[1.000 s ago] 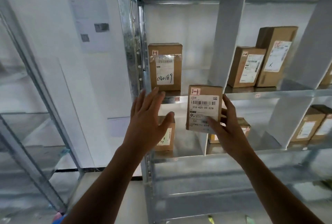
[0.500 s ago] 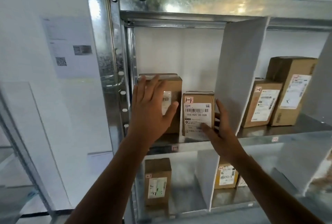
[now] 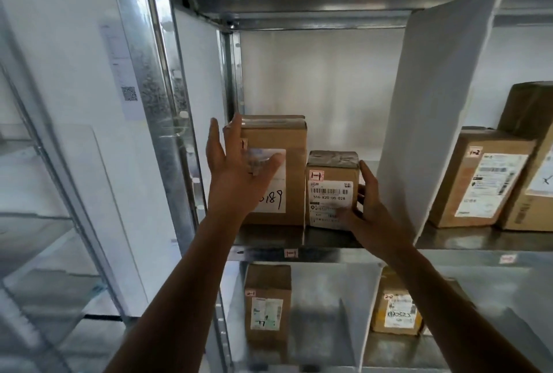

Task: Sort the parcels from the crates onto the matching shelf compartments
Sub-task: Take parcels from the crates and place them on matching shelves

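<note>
A small brown parcel [image 3: 331,173] with a white barcode label and a red "1-1" tag stands upright in the leftmost compartment of the metal shelf [image 3: 263,239]. My right hand [image 3: 366,211] grips its right side and lower front. Just left of it stands a taller brown parcel [image 3: 287,139] with a handwritten number label. My left hand [image 3: 236,175] hovers in front of that taller parcel with fingers spread and straight, holding nothing. A red "1-1" sticker [image 3: 291,253] marks the shelf's front edge below.
A white divider [image 3: 431,109] walls off the compartment on the right; beyond it stand two more labelled parcels [image 3: 481,178]. The shelf below holds a parcel [image 3: 267,297] on the left and another parcel [image 3: 396,309] to the right. A metal upright [image 3: 155,97] borders the left.
My right hand has carried the small parcel up from below shelf level into the compartment and set it beside the taller parcel. My left hand rose with it, staying open. The view moved closer.
</note>
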